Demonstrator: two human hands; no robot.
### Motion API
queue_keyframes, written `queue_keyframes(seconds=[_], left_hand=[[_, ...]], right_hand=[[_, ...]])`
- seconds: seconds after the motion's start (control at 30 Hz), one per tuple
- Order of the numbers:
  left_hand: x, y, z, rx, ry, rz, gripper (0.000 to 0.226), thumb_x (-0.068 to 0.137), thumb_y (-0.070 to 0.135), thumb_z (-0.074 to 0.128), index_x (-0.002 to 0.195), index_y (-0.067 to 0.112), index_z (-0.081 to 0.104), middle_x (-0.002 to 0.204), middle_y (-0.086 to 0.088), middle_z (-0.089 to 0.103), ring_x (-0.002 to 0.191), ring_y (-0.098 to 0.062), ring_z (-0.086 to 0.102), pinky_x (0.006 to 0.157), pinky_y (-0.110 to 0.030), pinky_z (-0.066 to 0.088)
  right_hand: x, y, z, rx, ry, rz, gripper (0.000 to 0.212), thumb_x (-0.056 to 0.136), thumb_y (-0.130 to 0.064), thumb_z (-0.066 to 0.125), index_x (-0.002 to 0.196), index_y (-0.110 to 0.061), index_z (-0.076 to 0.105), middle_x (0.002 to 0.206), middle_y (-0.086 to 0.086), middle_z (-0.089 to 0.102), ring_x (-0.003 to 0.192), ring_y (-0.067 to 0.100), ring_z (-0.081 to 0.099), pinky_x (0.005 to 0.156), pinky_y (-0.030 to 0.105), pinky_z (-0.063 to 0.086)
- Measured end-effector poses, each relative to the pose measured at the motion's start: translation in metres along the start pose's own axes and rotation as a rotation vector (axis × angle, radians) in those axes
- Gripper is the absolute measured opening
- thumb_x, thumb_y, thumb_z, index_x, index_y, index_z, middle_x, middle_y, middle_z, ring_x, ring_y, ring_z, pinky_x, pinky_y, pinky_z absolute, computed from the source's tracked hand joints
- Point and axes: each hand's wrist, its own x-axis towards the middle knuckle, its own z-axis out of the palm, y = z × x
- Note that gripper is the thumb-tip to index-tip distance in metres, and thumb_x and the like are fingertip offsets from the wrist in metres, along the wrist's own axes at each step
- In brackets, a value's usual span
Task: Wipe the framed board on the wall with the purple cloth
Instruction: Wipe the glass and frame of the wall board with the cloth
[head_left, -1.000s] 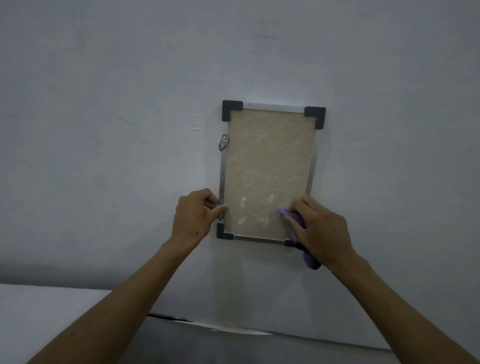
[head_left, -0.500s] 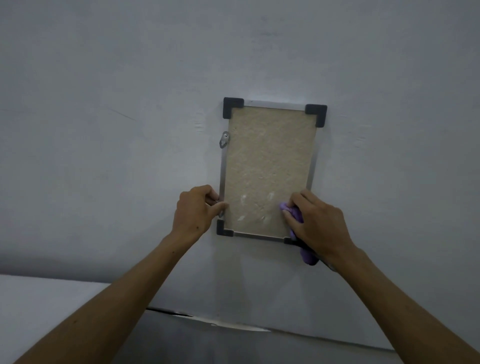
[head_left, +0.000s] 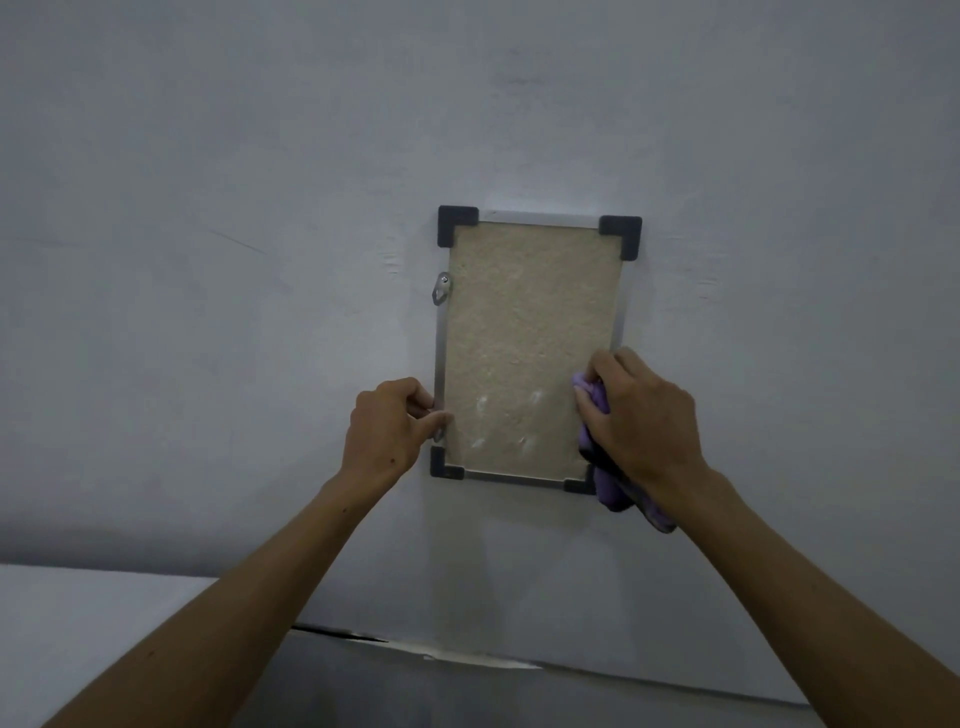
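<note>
Fingers of right hand (head_left: 641, 415) grip purple cloth (head_left: 597, 410) against board (head_left: 519, 338) — left hand (head_left: 387, 431) pinches its frame edge.

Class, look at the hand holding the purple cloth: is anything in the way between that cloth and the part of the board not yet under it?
Nothing visible. The right hand presses the purple cloth on the board at its lower right; the left hand holds only the left frame edge.

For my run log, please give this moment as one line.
left hand: grips frame left edge | right hand: presses purple cloth on board lower right | white marks remain
</note>
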Motion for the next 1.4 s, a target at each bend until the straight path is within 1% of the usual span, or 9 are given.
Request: queue_keyframes(seconds=[0.1,0.3,0.57,0.77,0.83,0.97,1.07,1.27,1.4], left_hand=[[0.000,0.000,0.000,-0.002,0.000,0.007,0.023,0.083,0.029,0.080,0.091,0.008,0.073,0.081,-0.005,0.074,0.072,-0.016,0.071,0.076,-0.039,0.063],[0.000,0.002,0.000,0.001,-0.001,0.006,0.023,0.082,0.027,0.081,0.089,0.007,0.073,0.080,-0.006,0.074,0.071,-0.016,0.072,0.075,-0.040,0.063],[-0.001,0.001,-0.001,-0.013,-0.013,0.001,0.022,0.082,0.028,0.081,0.087,0.008,0.073,0.077,-0.005,0.074,0.070,-0.017,0.072,0.073,-0.043,0.063],[0.001,0.000,-0.002,-0.002,-0.024,-0.001,0.023,0.083,0.029,0.080,0.087,0.007,0.073,0.077,-0.005,0.074,0.070,-0.016,0.071,0.074,-0.042,0.063],[0.002,-0.001,-0.001,-0.004,-0.027,-0.008,0.024,0.083,0.029,0.080,0.087,0.007,0.073,0.078,-0.005,0.074,0.071,-0.017,0.072,0.074,-0.043,0.063],[0.002,-0.001,0.000,0.001,-0.029,-0.015,0.023,0.083,0.029,0.080,0.086,0.008,0.073,0.076,-0.004,0.074,0.069,-0.016,0.071,0.073,-0.043,0.063],[0.002,0.000,-0.001,0.007,-0.040,-0.022,0.022,0.083,0.029,0.080,0.087,0.009,0.073,0.076,-0.004,0.074,0.070,-0.016,0.072,0.073,-0.043,0.063],[0.004,0.002,-0.003,0.013,-0.060,-0.044,0.022,0.082,0.028,0.081,0.084,0.009,0.072,0.076,-0.004,0.074,0.068,-0.014,0.072,0.074,-0.043,0.063],[0.006,0.002,-0.003,0.018,-0.077,-0.050,0.021,0.082,0.028,0.080,0.085,0.009,0.073,0.077,-0.005,0.074,0.069,-0.013,0.072,0.075,-0.041,0.063]], right_hand=[[-0.013,0.004,0.002,-0.028,-0.044,-0.020,0.023,0.095,-0.042,0.056,0.086,-0.021,0.052,0.083,-0.008,0.052,0.056,0.014,0.051,0.047,0.028,0.046],[-0.018,0.011,0.002,-0.077,0.061,0.138,0.021,0.094,-0.037,0.058,0.086,-0.019,0.052,0.081,-0.004,0.049,0.052,0.016,0.046,0.044,0.026,0.042],[-0.016,-0.017,0.012,-0.021,-0.048,-0.008,0.018,0.096,-0.036,0.054,0.088,-0.021,0.050,0.086,-0.006,0.053,0.057,0.018,0.053,0.047,0.031,0.047],[-0.027,0.006,0.012,-0.018,0.001,0.101,0.020,0.089,-0.037,0.061,0.082,-0.024,0.048,0.079,-0.006,0.047,0.052,0.015,0.046,0.045,0.021,0.030],[-0.031,0.005,0.016,0.004,-0.025,0.075,0.020,0.088,-0.034,0.062,0.082,-0.023,0.047,0.079,-0.007,0.049,0.052,0.013,0.045,0.045,0.022,0.032],[-0.027,-0.007,0.020,0.074,-0.093,0.030,0.017,0.092,-0.037,0.059,0.084,-0.025,0.049,0.083,-0.008,0.054,0.059,0.014,0.053,0.049,0.030,0.046],[-0.022,-0.016,0.023,0.054,-0.119,-0.019,0.017,0.094,-0.040,0.056,0.087,-0.025,0.051,0.085,-0.009,0.055,0.061,0.015,0.055,0.051,0.032,0.049],[-0.011,-0.020,0.022,0.037,-0.002,0.025,0.023,0.097,-0.044,0.052,0.087,-0.024,0.054,0.086,-0.008,0.056,0.058,0.015,0.054,0.048,0.031,0.049],[0.000,-0.031,0.024,0.042,0.068,0.010,0.020,0.098,-0.039,0.053,0.089,-0.022,0.057,0.086,-0.008,0.056,0.058,0.013,0.052,0.046,0.030,0.047]])
